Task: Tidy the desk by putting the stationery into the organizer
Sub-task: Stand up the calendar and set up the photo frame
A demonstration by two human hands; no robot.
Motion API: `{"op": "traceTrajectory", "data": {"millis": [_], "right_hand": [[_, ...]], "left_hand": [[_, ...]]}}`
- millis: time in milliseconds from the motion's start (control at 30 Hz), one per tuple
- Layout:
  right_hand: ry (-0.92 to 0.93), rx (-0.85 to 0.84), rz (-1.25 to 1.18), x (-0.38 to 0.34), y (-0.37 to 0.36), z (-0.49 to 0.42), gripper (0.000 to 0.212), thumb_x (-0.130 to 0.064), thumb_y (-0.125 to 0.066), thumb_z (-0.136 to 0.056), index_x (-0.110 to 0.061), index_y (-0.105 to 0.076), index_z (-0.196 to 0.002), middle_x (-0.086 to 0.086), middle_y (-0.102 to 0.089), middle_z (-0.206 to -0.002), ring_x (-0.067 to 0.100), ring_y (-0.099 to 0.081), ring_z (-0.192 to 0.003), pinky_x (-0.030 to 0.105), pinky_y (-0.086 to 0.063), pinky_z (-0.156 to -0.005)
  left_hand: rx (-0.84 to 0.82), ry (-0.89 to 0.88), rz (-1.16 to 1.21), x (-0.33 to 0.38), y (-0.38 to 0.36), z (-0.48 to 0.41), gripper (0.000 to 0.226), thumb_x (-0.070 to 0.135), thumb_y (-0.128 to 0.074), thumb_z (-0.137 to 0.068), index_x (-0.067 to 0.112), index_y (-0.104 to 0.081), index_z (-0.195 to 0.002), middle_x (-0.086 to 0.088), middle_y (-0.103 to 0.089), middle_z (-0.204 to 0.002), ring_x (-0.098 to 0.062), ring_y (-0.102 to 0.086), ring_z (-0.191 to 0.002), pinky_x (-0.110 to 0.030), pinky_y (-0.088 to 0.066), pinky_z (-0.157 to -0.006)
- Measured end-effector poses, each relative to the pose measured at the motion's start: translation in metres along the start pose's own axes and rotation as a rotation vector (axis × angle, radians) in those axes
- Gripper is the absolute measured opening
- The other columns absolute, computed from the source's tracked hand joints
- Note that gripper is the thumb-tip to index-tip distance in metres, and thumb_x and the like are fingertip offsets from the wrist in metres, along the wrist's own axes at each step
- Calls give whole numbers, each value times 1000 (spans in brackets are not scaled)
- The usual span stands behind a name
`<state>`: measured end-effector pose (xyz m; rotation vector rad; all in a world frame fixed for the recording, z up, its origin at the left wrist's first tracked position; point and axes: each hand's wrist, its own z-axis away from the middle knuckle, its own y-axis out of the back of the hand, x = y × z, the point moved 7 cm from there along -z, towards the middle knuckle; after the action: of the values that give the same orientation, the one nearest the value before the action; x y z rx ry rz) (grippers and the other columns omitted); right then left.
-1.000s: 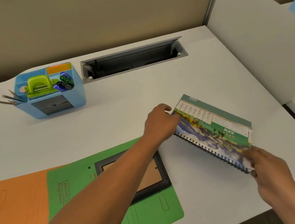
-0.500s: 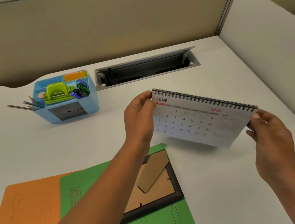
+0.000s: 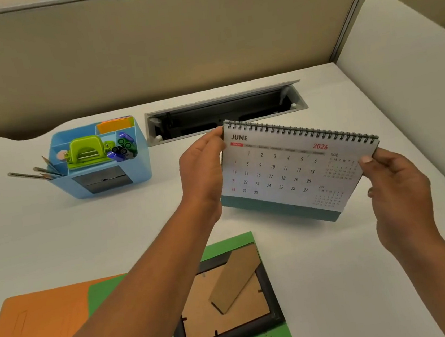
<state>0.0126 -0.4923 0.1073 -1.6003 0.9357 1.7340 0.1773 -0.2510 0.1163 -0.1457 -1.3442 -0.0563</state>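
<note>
A spiral-bound desk calendar (image 3: 285,169) showing June 2026 stands upright over the white desk (image 3: 339,279), its teal base low near the surface. My left hand (image 3: 202,170) grips its left edge and my right hand (image 3: 395,184) pinches its right edge. A blue organizer (image 3: 138,172) sits at the back left. It holds a green hole punch (image 3: 86,152), several markers (image 3: 123,150), pencils (image 3: 38,172) and orange notes (image 3: 115,124).
A picture frame (image 3: 231,306) lies face down on a green folder (image 3: 224,247), which overlaps an orange folder (image 3: 44,321) at the front left. A grey cable tray slot (image 3: 223,112) opens at the back. A white partition (image 3: 406,86) borders the right side.
Both hands turned the calendar from flat with its picture side up to upright with the June page facing me, then lowered its base toward the desk. The view came closer.
</note>
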Motion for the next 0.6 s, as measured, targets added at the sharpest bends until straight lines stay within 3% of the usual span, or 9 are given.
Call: {"op": "traceTrajectory", "data": {"millis": [167,233,367,500,600], "right_hand": [[-12,4,-24,-3,-14,-27,18,-21,-58,-96,-19,-65,-112,-11,-70,-102,-3,-63,-86,6,-44,-60],[-13,5,-27,-4,-22,-39,17,-20,-58,-96,-20,-66,-111,-12,-70,-100,-4,-63,-84,6,-44,-58],[-11,22,-28,-4,-40,-62,17,-22,-59,-94,-20,-65,-110,-14,-69,-96,-13,-61,-72,7,-43,-54],[-8,38,-33,-1,-52,-78,13,-24,-60,-94,-24,-65,-106,-13,-66,-93,-15,-60,-69,7,-43,-53],[-16,42,-34,5,-56,-85,14,-23,-60,-95,-24,-64,-108,-14,-66,-94,-16,-60,-70,6,-43,-54]], "left_hand": [[-45,-20,-50,8,-14,-20,34,24,-37,-102,30,-61,-78,25,-68,-68,14,-57,-61,-12,-46,-52],[-33,-7,-51,10,-19,-31,30,25,-39,-101,24,-63,-84,21,-69,-73,11,-58,-64,-15,-44,-55],[-18,64,1,8,-27,-56,22,26,-39,-98,16,-58,-92,8,-70,-86,10,-59,-55,-10,-44,-42],[-54,78,-18,10,-38,-79,20,24,-39,-95,17,-58,-93,1,-71,-96,10,-58,-57,-12,-44,-45],[-89,82,-56,9,-47,-91,19,24,-40,-95,16,-56,-90,-6,-72,-108,1,-57,-71,-21,-42,-58]]}}
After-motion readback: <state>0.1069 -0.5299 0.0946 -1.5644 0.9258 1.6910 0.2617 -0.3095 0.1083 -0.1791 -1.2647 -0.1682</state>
